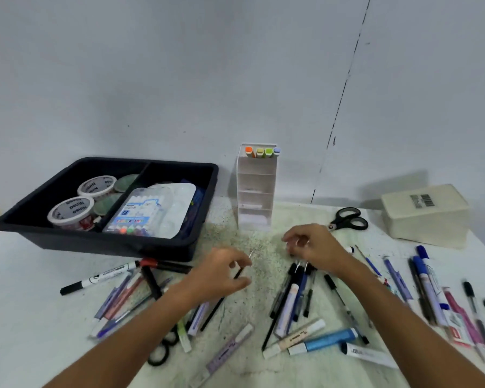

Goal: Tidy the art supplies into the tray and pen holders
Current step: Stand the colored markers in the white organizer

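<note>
Two hands over the speckled white desk (249, 219), left hand (219, 271) pinching a thin black pen (212, 313), right hand (311, 246) curled, contents unclear, above a cluster of black pens (297, 289).

Even, soft indoor light, fairly bright. Soft shadows on wall behind black plastic tray (67, 233) and cream box (426, 219). Wide-angle bending at edges; pens right of right hand (314, 247) motion-blurred.

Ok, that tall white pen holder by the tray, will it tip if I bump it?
Probably. The pen holder is tall and narrow, with its only markers up top. It looks like light plastic, so a nudge may slide it.
</note>
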`<state>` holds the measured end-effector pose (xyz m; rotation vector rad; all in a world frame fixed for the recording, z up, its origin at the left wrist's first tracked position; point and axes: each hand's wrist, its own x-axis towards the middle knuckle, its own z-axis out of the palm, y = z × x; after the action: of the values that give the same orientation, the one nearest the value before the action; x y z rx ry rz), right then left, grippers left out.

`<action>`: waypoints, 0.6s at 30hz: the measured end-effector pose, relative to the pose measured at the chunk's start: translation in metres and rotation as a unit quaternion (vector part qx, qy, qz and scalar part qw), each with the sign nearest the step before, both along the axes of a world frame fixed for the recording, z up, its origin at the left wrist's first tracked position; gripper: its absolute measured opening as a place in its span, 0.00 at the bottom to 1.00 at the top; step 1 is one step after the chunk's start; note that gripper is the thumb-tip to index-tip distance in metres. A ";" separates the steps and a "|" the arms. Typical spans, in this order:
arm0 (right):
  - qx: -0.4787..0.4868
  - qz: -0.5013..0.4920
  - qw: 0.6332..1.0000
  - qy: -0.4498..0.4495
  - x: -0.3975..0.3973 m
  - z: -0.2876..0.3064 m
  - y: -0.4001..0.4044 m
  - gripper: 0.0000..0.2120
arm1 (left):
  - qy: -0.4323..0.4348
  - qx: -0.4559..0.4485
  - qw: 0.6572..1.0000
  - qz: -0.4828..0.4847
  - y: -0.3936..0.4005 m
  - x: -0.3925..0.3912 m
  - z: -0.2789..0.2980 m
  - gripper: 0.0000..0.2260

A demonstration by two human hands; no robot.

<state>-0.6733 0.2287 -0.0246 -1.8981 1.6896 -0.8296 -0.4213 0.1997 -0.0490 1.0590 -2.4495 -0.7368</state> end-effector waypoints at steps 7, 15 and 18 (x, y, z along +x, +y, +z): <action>0.114 0.028 0.993 0.026 -0.021 -0.036 0.033 0.11 | -0.077 0.106 0.988 -0.085 0.027 -0.002 -0.029 0.23; 0.083 0.017 0.995 0.046 -0.008 -0.049 0.037 0.13 | -0.019 0.132 0.990 -0.046 0.026 0.000 -0.038 0.10; 0.064 -0.002 0.996 0.058 0.000 -0.049 0.036 0.13 | -0.001 0.118 0.993 -0.007 0.026 0.000 -0.040 0.09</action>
<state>-0.6733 0.2643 -0.0740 -1.8877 1.7714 -0.6064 -0.4210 0.2257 -0.0892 1.1256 -2.4166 -1.0522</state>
